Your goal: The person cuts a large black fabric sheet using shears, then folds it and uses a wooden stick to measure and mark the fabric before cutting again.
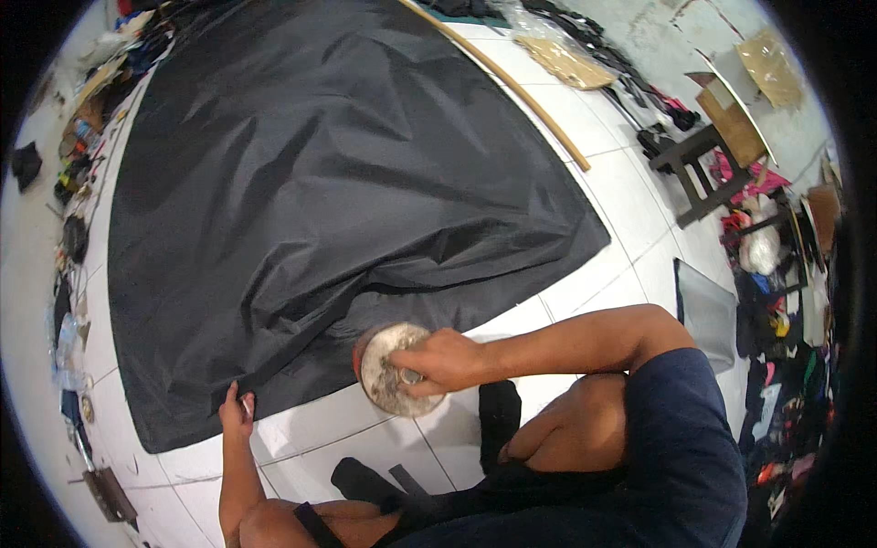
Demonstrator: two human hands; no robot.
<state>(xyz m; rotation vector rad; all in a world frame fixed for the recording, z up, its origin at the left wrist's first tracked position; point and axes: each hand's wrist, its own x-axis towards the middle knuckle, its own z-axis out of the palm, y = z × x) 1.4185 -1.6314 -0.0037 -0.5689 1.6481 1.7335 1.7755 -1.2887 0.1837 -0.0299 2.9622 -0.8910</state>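
Black cloth [338, 219] lies on the tile floor [585, 288], close to its left edge. Right hand [448, 358]: fingers closed on a disc [382, 385] at the cloth's near edge. Left hand [237, 411]: at that edge, pinch unconfirmed. Advised: smooth folds outward, away from the disc. Cloth: faintly glossy, creased, bunched beside the disc.

Floor [639, 212] — white square tiles, thin grout lines | right wall [639, 27] — pale, dark cracklike line high up | dark stool [678, 156] near it | mixed clutter [784, 388] along both sides
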